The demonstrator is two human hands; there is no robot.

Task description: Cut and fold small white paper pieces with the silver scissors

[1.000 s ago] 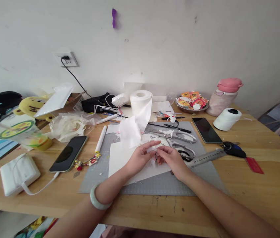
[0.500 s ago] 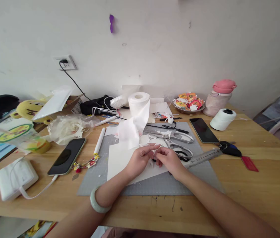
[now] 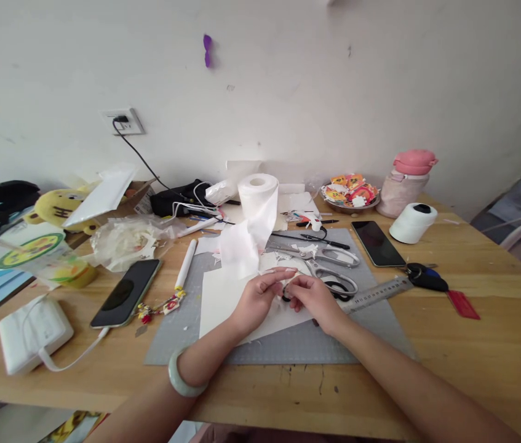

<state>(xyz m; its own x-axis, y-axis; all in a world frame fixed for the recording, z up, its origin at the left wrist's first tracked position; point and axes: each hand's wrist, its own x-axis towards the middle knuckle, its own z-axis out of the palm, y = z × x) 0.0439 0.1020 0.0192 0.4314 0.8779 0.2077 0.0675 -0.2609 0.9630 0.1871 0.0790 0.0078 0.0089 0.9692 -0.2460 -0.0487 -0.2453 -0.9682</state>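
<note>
My left hand and my right hand meet fingertip to fingertip over a white sheet of paper. Both have their fingers pinched together; whatever small thing sits between them is too hidden to name. Beneath the paper lies a grey cutting mat. Just past my right hand are large silver scissors and a black-handled pair, partly covered. A steel ruler slants away to the right. Behind my hands a white roll stands upright, its loose end trailing onto the mat.
On the left are a phone cabled to a white power bank, a drink cup and a crumpled plastic bag. To the right are another phone, keys, a thread cone, a pink-lidded bottle and a bowl of cutouts.
My fingers have shifted very slightly against each other while both hands stay in place. The whole view has tilted a little; nothing on the desk has visibly moved.
</note>
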